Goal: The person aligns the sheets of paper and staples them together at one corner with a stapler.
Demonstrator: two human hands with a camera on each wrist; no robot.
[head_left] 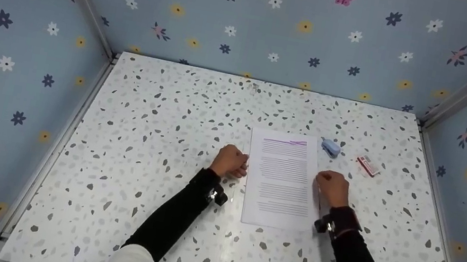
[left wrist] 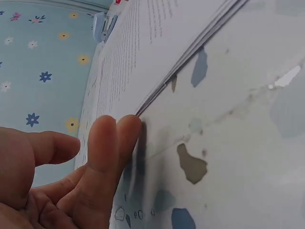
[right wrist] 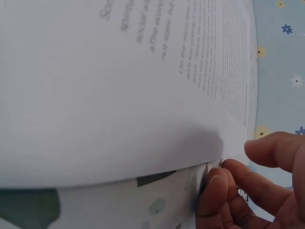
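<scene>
A thin stack of printed sheets (head_left: 281, 178) lies flat on the speckled table (head_left: 155, 136), a purple line across its top. My left hand (head_left: 230, 161) sits at the stack's left edge. In the left wrist view its fingertips (left wrist: 116, 131) press against the side of the sheets (left wrist: 143, 47), the thumb held apart. My right hand (head_left: 331, 187) is at the right edge. In the right wrist view its curled fingers (right wrist: 224, 183) touch the edge of the paper (right wrist: 119, 95), the thumb hovering above it. Neither hand pinches the paper.
A small blue stapler (head_left: 331, 147) (left wrist: 101, 26) lies just past the stack's top right corner. A little red box (head_left: 367, 165) is to its right. Blue flowered walls (head_left: 253, 19) close in the table on three sides.
</scene>
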